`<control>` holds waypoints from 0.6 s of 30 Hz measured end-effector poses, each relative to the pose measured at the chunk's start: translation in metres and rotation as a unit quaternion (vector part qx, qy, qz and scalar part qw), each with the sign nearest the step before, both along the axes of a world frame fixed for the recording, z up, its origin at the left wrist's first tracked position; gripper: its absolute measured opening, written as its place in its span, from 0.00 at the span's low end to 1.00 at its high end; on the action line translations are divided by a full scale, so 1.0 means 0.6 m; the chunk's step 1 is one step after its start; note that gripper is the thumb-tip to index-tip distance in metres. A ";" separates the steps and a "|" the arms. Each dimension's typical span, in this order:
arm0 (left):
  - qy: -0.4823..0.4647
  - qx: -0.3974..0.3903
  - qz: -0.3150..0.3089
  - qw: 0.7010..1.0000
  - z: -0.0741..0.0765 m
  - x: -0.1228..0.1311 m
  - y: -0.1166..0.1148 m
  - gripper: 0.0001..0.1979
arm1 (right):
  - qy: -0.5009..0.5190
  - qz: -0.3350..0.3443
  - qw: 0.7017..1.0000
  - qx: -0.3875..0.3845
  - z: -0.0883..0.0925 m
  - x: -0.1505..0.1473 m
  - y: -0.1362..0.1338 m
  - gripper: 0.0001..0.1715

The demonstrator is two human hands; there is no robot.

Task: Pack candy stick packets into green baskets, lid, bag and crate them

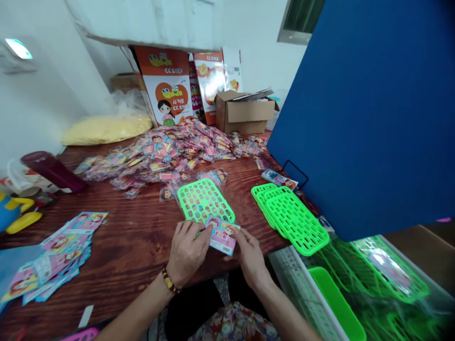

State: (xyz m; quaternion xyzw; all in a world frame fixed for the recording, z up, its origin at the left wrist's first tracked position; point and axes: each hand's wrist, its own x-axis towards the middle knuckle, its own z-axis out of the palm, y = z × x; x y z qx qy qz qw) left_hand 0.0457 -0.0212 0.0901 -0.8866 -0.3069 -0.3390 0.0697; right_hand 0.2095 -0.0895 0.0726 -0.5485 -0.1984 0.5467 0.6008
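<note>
My left hand (186,251) and my right hand (250,255) both pinch a small printed card (222,237) with a cartoon figure, at the near edge of the wooden table (142,237). The card lies over the near end of a flat green plastic grid (203,201), which sits in a clear wrapper. My left fingers are closed on the card's left side, my right fingers on its right side. A beaded bracelet is on my left wrist.
A stack of green grids (291,218) lies to the right, with more in a white crate (355,293). A big heap of small pink packets (170,151) covers the far table. Printed cards (57,255) lie at left. Cardboard boxes (245,112) and a blue board (369,113) stand behind.
</note>
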 end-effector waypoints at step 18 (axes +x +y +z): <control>-0.080 -0.068 -0.030 0.994 -0.010 -0.008 0.006 0.11 | -0.764 0.214 0.566 0.222 -0.022 -0.041 -0.008 0.40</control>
